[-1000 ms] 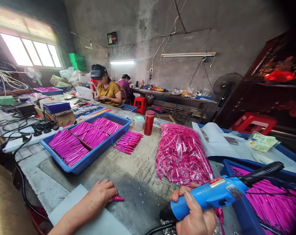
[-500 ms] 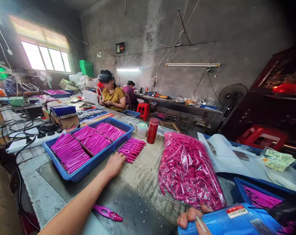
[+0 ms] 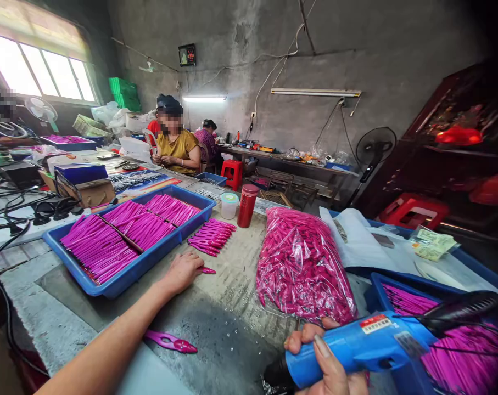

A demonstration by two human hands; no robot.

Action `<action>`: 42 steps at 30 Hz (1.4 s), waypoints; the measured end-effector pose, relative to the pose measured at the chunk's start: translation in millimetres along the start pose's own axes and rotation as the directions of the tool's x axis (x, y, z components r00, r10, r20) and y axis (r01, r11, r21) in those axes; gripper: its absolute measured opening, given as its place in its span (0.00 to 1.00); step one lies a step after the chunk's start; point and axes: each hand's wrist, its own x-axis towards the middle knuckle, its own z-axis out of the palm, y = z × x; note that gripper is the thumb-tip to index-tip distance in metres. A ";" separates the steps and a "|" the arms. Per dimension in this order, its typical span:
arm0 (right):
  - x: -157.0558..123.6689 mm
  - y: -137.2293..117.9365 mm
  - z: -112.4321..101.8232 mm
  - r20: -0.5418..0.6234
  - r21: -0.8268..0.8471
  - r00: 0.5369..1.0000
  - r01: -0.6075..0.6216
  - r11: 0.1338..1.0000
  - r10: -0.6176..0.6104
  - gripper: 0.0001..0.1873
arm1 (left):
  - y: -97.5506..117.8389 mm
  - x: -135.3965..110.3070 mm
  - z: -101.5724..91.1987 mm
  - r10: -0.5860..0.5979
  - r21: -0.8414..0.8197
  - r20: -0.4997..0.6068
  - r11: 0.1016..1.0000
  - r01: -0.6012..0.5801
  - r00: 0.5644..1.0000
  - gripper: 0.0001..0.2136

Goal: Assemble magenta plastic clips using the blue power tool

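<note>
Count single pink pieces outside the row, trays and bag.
2: near pink piece beside the left forearm; far pink piece at the left hand. Others may be hidden behind the right hand.

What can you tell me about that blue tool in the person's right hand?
The blue tool has a rounded, plastic-looking body with black parts at both ends, a red-and-white label and a greyish sticker. It slants, its ridged black end up to the right. The right hand grips it near the lower end. Whether it is running can't be told.
</note>
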 end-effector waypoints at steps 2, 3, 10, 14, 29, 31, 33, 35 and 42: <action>2.5 2.7 -1.6 -0.009 0.005 1.000 0.025 1.000 -0.025 0.20 | 7.8 -7.6 -0.8 0.044 -0.099 0.041 0.994 -0.040 0.998 0.07; 3.6 3.8 -2.6 -0.003 0.004 0.999 0.034 0.999 -0.034 0.20 | 12.4 -11.6 -0.9 0.064 -0.153 0.059 0.987 -0.054 0.996 0.05; 3.7 1.5 -0.8 0.026 -0.026 0.995 0.094 0.995 -0.094 0.19 | 39.7 -42.7 -6.9 0.100 -0.305 0.132 0.951 -0.055 0.986 0.05; 2.6 0.2 1.3 0.024 -0.029 0.994 0.111 0.993 -0.110 0.18 | 44.0 -70.2 -17.0 0.061 -0.264 0.159 0.964 -0.017 0.985 0.07; 2.1 1.1 1.9 0.035 -0.006 0.994 0.106 0.994 -0.105 0.18 | 24.2 -105.9 -15.1 0.053 -0.108 0.217 0.994 -0.030 0.975 0.08; 1.6 0.0 2.1 0.026 -0.004 0.995 0.101 0.995 -0.101 0.19 | 20.6 -105.9 -16.9 0.043 -0.092 0.226 0.996 -0.022 0.973 0.09; 1.1 -1.0 2.1 0.021 -0.005 0.995 0.097 0.995 -0.097 0.19 | 18.2 -105.5 -19.4 0.041 -0.074 0.240 0.997 -0.023 0.970 0.10; 1.3 -1.3 1.8 0.016 -0.005 0.995 0.096 0.995 -0.096 0.19 | 18.3 -104.2 -23.0 0.032 -0.074 0.248 0.997 -0.014 0.968 0.09; 4.1 2.1 0.8 0.027 -0.001 0.995 0.100 0.995 -0.100 0.19 | 43.1 -79.1 -22.6 -0.028 -0.095 0.155 0.995 0.044 0.988 0.09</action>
